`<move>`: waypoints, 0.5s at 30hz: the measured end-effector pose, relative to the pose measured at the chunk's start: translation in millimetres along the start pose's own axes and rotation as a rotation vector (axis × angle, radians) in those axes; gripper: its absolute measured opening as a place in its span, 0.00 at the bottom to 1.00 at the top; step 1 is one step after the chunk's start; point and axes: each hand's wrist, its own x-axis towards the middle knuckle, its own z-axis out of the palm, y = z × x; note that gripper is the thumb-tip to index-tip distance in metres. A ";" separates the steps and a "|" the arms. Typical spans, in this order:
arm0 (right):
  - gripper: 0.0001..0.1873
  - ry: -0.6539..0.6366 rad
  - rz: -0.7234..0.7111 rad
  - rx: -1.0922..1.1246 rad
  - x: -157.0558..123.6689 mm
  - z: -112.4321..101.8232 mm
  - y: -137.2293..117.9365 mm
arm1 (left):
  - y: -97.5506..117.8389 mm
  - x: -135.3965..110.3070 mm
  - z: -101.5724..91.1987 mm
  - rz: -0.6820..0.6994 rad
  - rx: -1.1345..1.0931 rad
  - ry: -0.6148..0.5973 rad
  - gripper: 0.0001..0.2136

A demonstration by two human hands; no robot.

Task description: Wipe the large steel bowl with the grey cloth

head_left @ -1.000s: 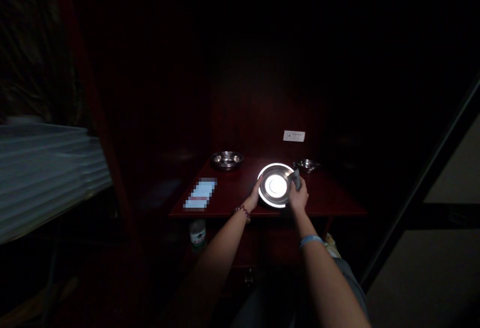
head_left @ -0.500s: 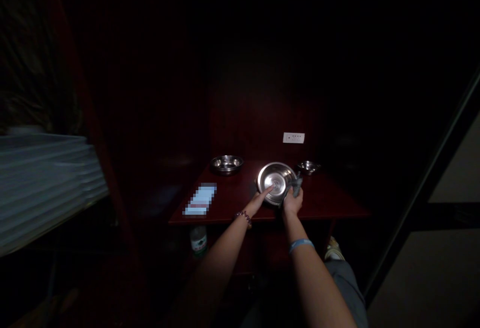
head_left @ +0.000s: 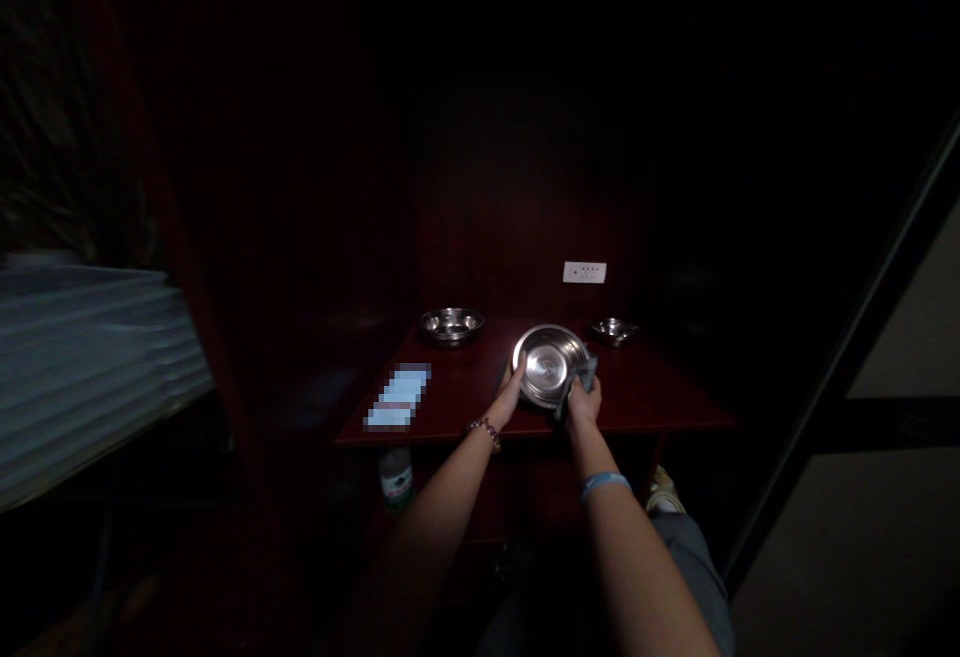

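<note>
A shiny stainless steel bowl [head_left: 544,362] is tilted toward me above the dark red table [head_left: 457,407]. My left hand [head_left: 511,392] grips its left side, thumb along the rim and the other fingers hidden behind. At the bowl's lower right, my right hand [head_left: 583,404] is closed on a grey cloth [head_left: 587,373], which it presses against the rim. Behind the bowl, a wider steel bowl [head_left: 451,326] rests at the back left of the table, and a smaller steel bowl [head_left: 615,331] at the back right.
A pale blurred-out rectangle [head_left: 399,397] lies on the table's left. A bottle [head_left: 396,477] stands below the table edge. A white socket plate [head_left: 585,272] is on the back wall. Stacked pale sheets [head_left: 97,367] sit at far left. A shoe [head_left: 664,489] shows at lower right.
My left thumb has moved from the bowl's inside to its left rim. The cloth and my right hand have shifted slightly along the bowl's right side.
</note>
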 end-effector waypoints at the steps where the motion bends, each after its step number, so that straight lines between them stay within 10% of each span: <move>1: 0.22 0.009 0.056 0.018 -0.5 -0.2 -0.8 | -0.1 1.1 -0.6 0.000 -0.012 0.007 0.23; 15: 0.25 -0.066 -0.051 -0.060 -9.5 -21.1 -26.5 | -8.2 12.9 -10.6 -0.048 -0.077 -0.037 0.27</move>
